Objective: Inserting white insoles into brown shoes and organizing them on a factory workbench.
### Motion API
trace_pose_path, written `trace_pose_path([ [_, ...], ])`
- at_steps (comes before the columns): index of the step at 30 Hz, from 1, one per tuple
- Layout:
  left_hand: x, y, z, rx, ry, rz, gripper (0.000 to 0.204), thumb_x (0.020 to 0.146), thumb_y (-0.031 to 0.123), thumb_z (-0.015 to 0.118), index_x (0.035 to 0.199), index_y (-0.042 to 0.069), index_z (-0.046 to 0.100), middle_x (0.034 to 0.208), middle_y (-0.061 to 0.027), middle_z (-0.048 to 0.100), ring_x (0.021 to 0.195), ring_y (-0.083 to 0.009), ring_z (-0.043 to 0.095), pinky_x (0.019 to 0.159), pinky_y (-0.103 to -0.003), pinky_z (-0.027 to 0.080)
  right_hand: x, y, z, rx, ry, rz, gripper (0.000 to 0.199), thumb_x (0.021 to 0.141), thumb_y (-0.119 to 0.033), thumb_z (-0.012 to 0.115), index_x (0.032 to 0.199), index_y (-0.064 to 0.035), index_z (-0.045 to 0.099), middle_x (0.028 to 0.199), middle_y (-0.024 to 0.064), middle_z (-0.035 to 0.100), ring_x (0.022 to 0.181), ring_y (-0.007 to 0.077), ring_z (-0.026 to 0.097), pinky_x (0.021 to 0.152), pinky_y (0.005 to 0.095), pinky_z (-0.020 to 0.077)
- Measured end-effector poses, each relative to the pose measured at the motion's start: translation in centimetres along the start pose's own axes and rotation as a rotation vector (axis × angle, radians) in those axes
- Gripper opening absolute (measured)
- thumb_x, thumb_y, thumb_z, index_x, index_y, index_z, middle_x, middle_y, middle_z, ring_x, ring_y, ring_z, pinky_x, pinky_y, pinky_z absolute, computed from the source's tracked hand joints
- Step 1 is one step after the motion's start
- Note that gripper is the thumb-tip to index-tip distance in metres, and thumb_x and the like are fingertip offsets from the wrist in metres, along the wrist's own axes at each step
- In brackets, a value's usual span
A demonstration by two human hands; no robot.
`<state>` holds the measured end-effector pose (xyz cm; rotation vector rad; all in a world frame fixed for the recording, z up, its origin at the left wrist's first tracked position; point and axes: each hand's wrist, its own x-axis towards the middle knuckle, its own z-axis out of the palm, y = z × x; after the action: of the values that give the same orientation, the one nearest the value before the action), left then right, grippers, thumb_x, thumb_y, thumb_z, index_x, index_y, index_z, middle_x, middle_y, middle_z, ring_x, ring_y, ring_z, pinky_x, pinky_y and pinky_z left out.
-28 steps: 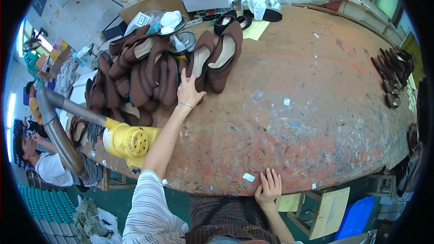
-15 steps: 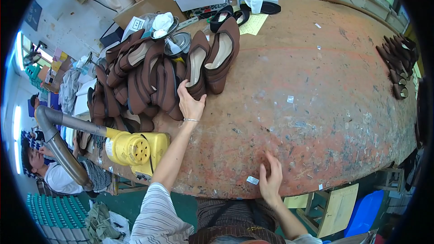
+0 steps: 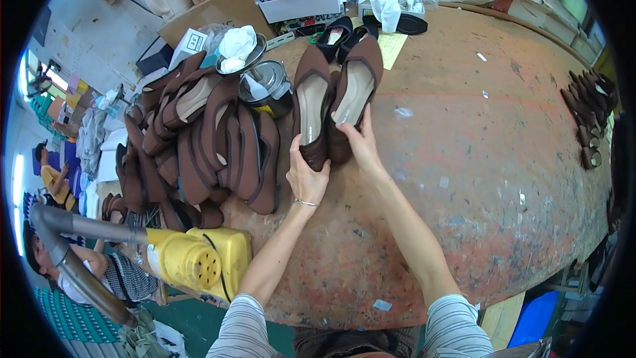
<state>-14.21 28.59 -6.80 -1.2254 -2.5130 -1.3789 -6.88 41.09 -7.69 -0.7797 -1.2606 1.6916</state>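
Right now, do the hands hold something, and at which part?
Yes. The left hand grips the heel end of the left brown flat shoe. The right hand touches the heel end of the right brown flat shoe; a full grip cannot be told.

Heap of brown flat shoes point(image 3: 199, 146), left on the rust-stained worktable point(image 3: 477, 179). Metal tin point(image 3: 265, 86) just behind the heap, white cloth point(image 3: 236, 45) above it. Yellow machine point(image 3: 202, 262) with grey hose point(image 3: 79, 258), near left edge. Cardboard boxes point(image 3: 291, 0), far side. Dark shoes in a row point(image 3: 586, 116), far right.
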Motion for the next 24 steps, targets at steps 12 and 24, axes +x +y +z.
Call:
trace_pose_path([
  [12, 15.8, -1.4, 8.6, -0.068, 0.199, 0.014, 0.08, 0.07, 0.004, 0.075, 0.136, 0.011, 0.03, 0.124, -0.0263, 0.051, 0.115, -0.0459, 0.051, 0.093, -0.051, 0.044, 14.3, -0.4, -0.3, -0.077, -0.166, 0.066, 0.073, 0.089, -0.023, 0.058, 0.152, -0.0018, 0.027, 0.14, 0.0166, 0.05, 0.127, 0.0191, 0.047, 0.11, 0.0274, 0.0284],
  [24, -5.9, 0.4, -3.5, 0.008, -0.346, 0.093, 0.092, 0.083, 0.016, 0.071, 0.154, 0.007, 0.014, 0.153, -0.0306, 0.021, 0.14, -0.0471, 0.027, 0.114, -0.048, 0.027, -12.3, -2.7, -11.2, -0.952, -0.319, -0.152, 0.061, 0.094, -0.024, 0.061, 0.145, -0.0018, 0.037, 0.15, 0.0194, 0.038, 0.141, 0.0342, 0.034, 0.112, 0.0377, 0.0333],
])
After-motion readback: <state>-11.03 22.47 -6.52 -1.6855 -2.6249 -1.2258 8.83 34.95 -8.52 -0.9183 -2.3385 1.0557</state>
